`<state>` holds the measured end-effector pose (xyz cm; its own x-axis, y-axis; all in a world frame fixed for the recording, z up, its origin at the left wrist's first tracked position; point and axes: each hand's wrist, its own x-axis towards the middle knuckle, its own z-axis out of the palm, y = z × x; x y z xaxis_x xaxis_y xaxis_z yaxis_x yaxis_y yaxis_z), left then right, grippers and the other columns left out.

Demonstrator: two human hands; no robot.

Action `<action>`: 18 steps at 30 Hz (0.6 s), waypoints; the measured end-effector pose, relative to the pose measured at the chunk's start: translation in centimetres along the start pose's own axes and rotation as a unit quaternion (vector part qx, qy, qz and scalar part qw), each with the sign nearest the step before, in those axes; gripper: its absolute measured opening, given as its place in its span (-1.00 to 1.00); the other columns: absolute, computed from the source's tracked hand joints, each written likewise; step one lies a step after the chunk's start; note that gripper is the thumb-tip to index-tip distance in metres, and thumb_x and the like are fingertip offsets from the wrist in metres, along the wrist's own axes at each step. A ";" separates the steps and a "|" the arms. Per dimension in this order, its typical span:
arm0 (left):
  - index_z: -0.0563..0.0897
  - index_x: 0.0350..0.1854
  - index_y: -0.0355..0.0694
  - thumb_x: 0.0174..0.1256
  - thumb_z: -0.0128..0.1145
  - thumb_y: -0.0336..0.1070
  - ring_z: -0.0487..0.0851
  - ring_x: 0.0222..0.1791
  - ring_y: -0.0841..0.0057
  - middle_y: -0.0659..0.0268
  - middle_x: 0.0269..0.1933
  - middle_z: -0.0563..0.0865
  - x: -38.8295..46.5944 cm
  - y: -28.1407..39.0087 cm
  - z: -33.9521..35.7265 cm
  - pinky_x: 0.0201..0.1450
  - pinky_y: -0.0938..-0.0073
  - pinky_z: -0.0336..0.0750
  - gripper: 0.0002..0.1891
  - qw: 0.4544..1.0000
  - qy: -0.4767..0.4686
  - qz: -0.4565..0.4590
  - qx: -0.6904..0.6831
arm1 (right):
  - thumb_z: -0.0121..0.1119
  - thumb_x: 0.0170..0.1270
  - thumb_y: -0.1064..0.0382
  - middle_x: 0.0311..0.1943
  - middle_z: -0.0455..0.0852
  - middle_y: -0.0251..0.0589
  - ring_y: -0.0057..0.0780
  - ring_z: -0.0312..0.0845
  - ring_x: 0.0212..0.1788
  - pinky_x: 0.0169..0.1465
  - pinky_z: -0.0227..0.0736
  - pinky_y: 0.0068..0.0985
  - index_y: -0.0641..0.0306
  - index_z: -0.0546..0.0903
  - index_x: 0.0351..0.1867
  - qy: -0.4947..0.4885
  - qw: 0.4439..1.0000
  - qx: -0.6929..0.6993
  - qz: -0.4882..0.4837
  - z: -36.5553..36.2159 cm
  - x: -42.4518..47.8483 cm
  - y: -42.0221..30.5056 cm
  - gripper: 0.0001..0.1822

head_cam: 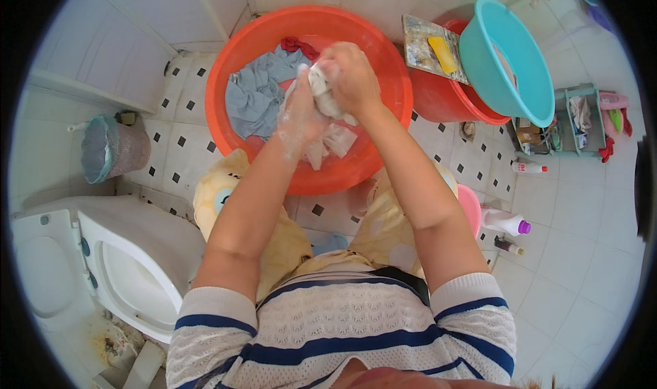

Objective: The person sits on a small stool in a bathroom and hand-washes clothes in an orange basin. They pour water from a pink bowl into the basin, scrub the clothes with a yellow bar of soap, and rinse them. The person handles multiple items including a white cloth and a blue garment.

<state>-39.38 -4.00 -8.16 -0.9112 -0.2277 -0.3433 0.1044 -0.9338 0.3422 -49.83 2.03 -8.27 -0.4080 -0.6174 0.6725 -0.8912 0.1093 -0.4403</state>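
Note:
A large orange-red plastic basin [398,88] stands on the floor in front of my knees. Over it, my right hand [350,78] is closed on a bunched white cloth [322,88]. My left hand [303,114], wet with suds, presses against the same cloth, its fingers partly hidden by it. A pale end of fabric [340,140] hangs below my hands inside the basin. Light blue-grey clothing [254,93] lies wet in the basin's left part, with a dark red cloth [299,46] beside it near the back.
At the right, a red bucket [441,99] carries a worn board [418,45] with a yellow bar [443,55] and a tilted turquoise basin [505,65]. A shelf rack [575,117] and bottles [505,221] are farther right. A lined bin [123,147] and white toilet [133,281] stand left.

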 end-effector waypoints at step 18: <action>0.20 0.25 -0.16 0.23 -0.10 0.18 0.08 0.34 0.21 0.06 0.30 0.18 0.9 -5.6 -5.5 0.38 0.16 -0.06 -0.34 0.964 -0.098 0.045 -0.241 | 0.34 -0.24 0.24 -0.40 0.57 -0.09 -0.14 0.47 -0.21 -0.21 0.41 -0.32 0.32 0.54 -0.62 -0.337 0.929 0.150 0.017 -4.4 -7.2 -10.8 -0.77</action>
<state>-38.56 -0.51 -15.14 -0.9427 -0.3016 -0.1425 0.3169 -0.9432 -0.1001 -38.11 8.72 -5.77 -0.1269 -0.9765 0.1741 -0.7432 -0.0226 -0.6686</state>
